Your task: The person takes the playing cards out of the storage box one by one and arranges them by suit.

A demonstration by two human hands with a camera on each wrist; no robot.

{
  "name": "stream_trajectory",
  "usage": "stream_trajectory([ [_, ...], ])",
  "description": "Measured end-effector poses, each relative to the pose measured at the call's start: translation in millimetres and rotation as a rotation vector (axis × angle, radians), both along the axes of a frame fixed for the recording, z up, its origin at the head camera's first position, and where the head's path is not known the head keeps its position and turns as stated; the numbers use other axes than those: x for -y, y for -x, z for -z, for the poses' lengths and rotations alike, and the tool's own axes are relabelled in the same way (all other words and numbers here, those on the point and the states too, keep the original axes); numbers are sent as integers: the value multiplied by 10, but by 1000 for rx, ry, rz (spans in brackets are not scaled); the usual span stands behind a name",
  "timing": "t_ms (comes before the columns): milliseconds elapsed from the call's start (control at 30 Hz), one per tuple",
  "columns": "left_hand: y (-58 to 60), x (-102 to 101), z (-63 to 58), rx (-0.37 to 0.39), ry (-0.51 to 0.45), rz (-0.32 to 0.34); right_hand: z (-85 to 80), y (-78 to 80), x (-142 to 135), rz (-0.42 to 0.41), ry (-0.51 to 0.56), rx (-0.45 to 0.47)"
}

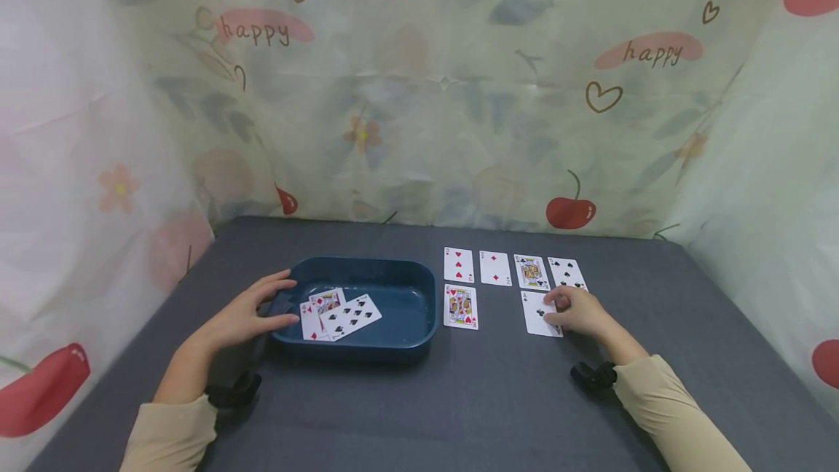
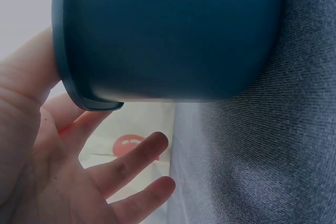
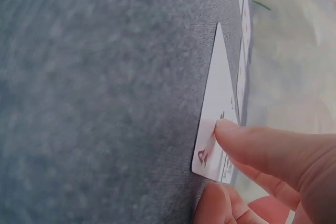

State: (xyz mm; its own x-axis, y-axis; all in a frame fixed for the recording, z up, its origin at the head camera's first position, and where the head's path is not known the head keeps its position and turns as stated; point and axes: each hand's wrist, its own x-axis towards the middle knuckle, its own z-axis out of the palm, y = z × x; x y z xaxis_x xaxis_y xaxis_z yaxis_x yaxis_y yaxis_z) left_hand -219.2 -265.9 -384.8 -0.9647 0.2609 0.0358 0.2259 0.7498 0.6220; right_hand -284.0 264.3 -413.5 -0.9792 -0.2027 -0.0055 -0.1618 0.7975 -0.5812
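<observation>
My right hand (image 1: 580,312) pinches an ace of clubs playing card (image 1: 536,314) at its right side, close over the table. In the right wrist view the thumb lies on the face of that card (image 3: 212,129) and the other fingers are at its edge. At the left end of a dark blue tray (image 1: 406,344), my left hand (image 1: 245,312) rests with fingers spread. Its thumb and forefinger reach over the rim, while other fingers stick out beside the tray wall (image 2: 168,40). Several overlapping cards lie face up in the tray, a spade card (image 1: 352,317) on top.
Right of the tray, face-up cards form a back row: a hearts card (image 1: 458,265), a diamonds card (image 1: 494,269), a face card (image 1: 532,272) and a spade card (image 1: 567,273). A king (image 1: 461,306) lies in front. Patterned curtains (image 1: 446,130) enclose the grey table (image 1: 459,414).
</observation>
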Motion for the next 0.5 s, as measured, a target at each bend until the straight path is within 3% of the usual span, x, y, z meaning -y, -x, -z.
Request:
stream_trajectory([
  [233,3,3,-1,-3,-7,10,-88,60,133,-28,-64,-68],
  [500,4,21,3,-16,-9,20,-347,170,584,-207,44,-125],
])
